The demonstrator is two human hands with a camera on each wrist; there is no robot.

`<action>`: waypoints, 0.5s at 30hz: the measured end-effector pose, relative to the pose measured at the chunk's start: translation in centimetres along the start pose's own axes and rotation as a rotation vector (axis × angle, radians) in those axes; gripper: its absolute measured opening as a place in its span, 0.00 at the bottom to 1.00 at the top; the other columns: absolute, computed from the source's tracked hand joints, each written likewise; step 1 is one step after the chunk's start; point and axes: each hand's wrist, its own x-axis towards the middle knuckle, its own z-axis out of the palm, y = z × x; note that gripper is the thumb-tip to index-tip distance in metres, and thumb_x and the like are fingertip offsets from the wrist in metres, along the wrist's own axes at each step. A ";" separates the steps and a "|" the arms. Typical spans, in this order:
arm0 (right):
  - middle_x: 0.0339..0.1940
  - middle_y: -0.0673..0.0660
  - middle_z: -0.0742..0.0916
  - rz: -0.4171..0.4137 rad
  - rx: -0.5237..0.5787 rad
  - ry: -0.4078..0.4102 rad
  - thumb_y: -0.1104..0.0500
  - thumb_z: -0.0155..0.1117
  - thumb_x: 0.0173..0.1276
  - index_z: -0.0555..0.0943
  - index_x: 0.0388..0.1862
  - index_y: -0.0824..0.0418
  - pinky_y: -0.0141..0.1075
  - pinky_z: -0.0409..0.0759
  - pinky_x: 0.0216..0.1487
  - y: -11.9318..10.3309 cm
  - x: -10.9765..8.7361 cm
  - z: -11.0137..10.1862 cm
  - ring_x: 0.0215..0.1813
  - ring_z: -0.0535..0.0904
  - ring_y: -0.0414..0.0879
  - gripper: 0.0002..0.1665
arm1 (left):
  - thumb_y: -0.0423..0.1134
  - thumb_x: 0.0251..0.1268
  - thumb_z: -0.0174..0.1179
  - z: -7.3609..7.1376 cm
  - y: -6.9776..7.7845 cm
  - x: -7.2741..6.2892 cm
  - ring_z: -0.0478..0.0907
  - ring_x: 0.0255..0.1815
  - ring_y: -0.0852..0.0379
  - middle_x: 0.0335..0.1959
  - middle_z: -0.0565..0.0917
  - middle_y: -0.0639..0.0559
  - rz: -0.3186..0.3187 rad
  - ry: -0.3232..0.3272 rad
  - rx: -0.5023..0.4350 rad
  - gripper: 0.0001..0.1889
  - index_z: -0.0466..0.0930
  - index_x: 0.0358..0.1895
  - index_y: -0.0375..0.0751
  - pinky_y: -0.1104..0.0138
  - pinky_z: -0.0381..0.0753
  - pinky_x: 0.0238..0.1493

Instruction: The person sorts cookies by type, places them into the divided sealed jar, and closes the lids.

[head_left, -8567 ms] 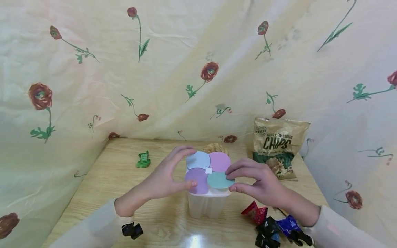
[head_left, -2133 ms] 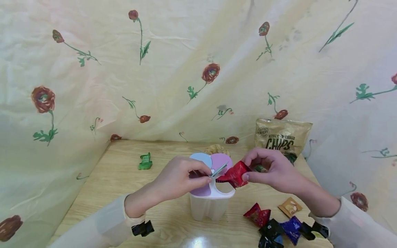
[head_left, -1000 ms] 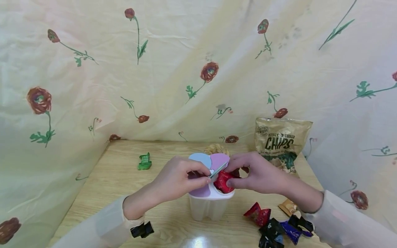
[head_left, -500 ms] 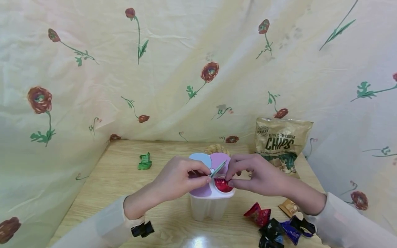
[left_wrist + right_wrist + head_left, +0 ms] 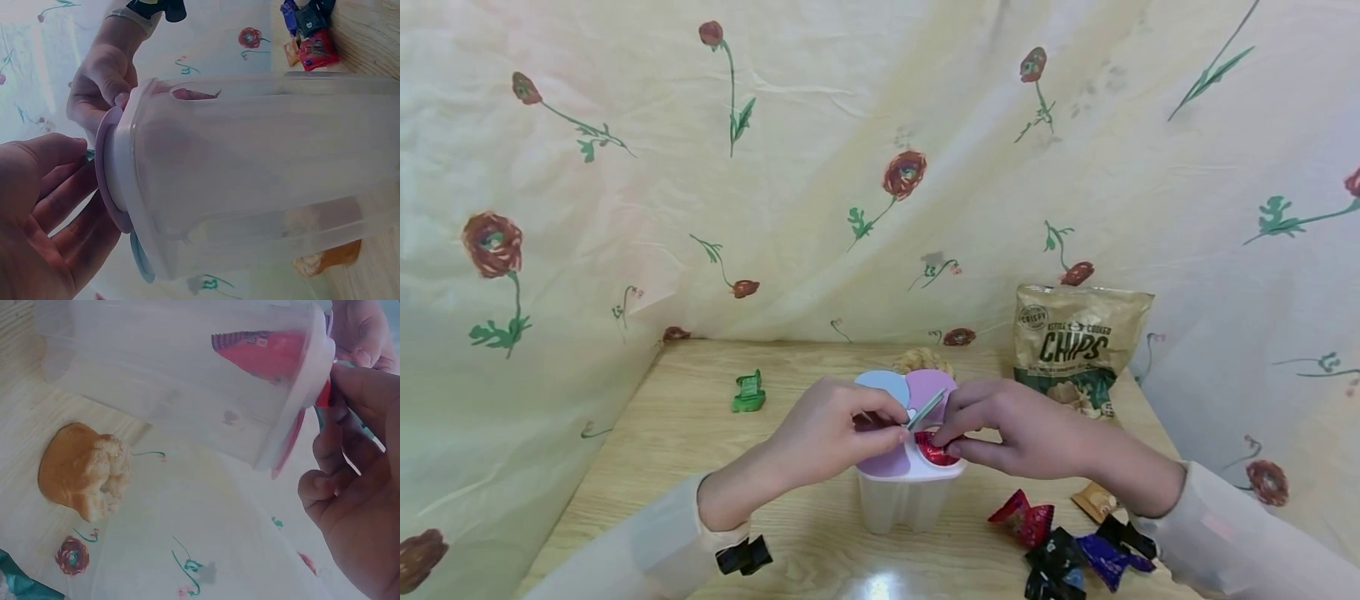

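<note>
A tall translucent plastic container (image 5: 901, 504) with several coloured petal-shaped flaps stands upright on the table. My left hand (image 5: 835, 425) pinches the teal flap (image 5: 931, 407), seen nearly edge-on, tilted up off its opening. With thumb and fingertips at that front right opening, my right hand (image 5: 1022, 429) holds a red-wrapped candy (image 5: 934, 450) that sits mostly below the rim. Through the wall in the right wrist view, the candy's crimped end (image 5: 250, 353) points down inside the container. The blue flap (image 5: 883, 383), pink flap (image 5: 928, 385) and purple flap (image 5: 883, 462) lie flat.
Behind the container sits a bread roll (image 5: 78, 469). A chips bag (image 5: 1078, 350) stands back right, a green packet (image 5: 748, 392) lies back left. Near the right forearm are a red packet (image 5: 1022, 517), black packet (image 5: 1056, 562), blue packet (image 5: 1108, 558) and tan packet (image 5: 1096, 500).
The teal flap went from lying flat to lifted in my left hand. My right hand brought the red-wrapped candy over the opening and lowered it in. The left hand has lately stayed still.
</note>
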 end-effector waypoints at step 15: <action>0.46 0.40 0.88 0.193 0.113 0.122 0.61 0.71 0.70 0.86 0.48 0.42 0.30 0.77 0.28 0.8 -2.1 -1.0 0.30 0.76 0.34 0.14 | 0.38 0.62 0.72 0.3 -0.1 0.0 0.82 0.34 0.72 0.33 0.89 0.61 0.018 0.040 0.056 0.04 0.91 0.38 0.48 0.74 0.84 0.39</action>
